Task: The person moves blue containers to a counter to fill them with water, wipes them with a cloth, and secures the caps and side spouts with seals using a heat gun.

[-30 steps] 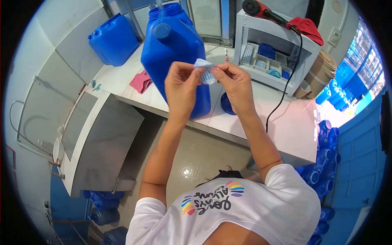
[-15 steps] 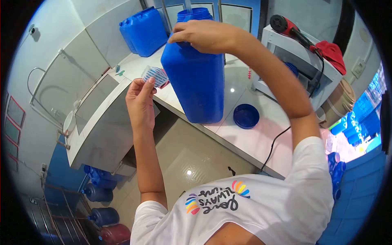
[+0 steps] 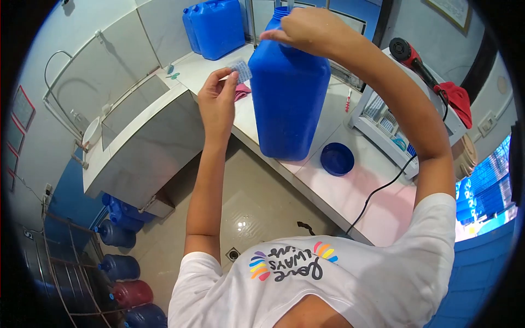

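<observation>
My left hand [image 3: 219,104] pinches a small translucent sheet with printed marks [image 3: 240,71] between thumb and fingers, left of the tall blue container [image 3: 289,104]. That container stands upright on the white counter near its front edge, its threaded neck uncapped. Over its top, beside the neck, is my right hand [image 3: 303,31]; its fingers are bent around the handle area, with the thumb side pointing left. A clear tube reaches down to the opening. The round dark blue cap [image 3: 337,159] lies on the counter to the right.
Another blue container [image 3: 219,30] stands at the back. A pink cloth [image 3: 241,92] is behind the tall container. At right, a white rack [image 3: 383,128] carries a red and black heat gun [image 3: 418,65] and red cloth [image 3: 455,101]. A black cord [image 3: 377,191] crosses the counter.
The view has shifted, so the counter things appear farther right. My left hand still holds the sheet, now turned differently. My right hand has rotated at the container's top.
</observation>
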`<control>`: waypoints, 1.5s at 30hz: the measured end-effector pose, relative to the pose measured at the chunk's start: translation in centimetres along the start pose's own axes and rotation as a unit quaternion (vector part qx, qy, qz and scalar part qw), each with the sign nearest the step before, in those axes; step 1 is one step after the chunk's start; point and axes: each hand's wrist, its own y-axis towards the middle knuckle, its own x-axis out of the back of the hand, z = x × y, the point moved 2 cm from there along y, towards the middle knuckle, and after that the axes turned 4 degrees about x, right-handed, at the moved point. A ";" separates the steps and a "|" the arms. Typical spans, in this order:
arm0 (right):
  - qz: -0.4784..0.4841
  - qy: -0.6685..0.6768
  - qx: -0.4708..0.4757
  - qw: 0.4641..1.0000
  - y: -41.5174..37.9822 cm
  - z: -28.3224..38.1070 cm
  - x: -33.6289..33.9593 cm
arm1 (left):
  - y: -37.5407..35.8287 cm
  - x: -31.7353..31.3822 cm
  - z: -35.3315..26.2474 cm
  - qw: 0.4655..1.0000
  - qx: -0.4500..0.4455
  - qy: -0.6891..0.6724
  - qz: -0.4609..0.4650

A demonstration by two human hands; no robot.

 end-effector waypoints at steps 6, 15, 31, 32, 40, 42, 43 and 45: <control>-0.258 -0.050 0.263 0.928 0.5 -1.2 -3.2 | 1.0 -1.0 -0.9 0.996 -0.079 0.000 0.034; -0.057 -0.077 0.085 0.992 0.4 -0.6 -1.9 | 1.8 -0.3 -0.4 0.996 -0.075 0.011 0.052; -0.068 -0.089 -0.040 0.993 0.4 -0.3 -2.3 | 2.9 0.2 -0.6 0.992 -0.050 0.042 0.108; -0.116 -0.065 0.089 0.987 0.5 -0.7 -2.4 | 3.0 0.3 -0.7 0.992 -0.031 0.032 0.122; -0.108 -0.067 0.085 0.988 0.6 -1.4 -4.3 | 3.3 -1.0 -1.8 0.989 -0.015 -0.040 0.144; -0.256 -0.040 0.064 0.964 0.3 -1.0 -6.0 | 3.2 -1.3 -2.0 0.989 -0.042 -0.017 0.139; -0.301 -0.016 0.046 0.952 0.1 -1.0 -6.8 | 2.8 -1.5 -2.0 0.988 -0.040 -0.016 0.145; -0.330 0.019 0.015 0.944 -0.4 -0.5 -7.4 | 2.4 -2.0 -2.5 0.990 -0.062 0.019 0.122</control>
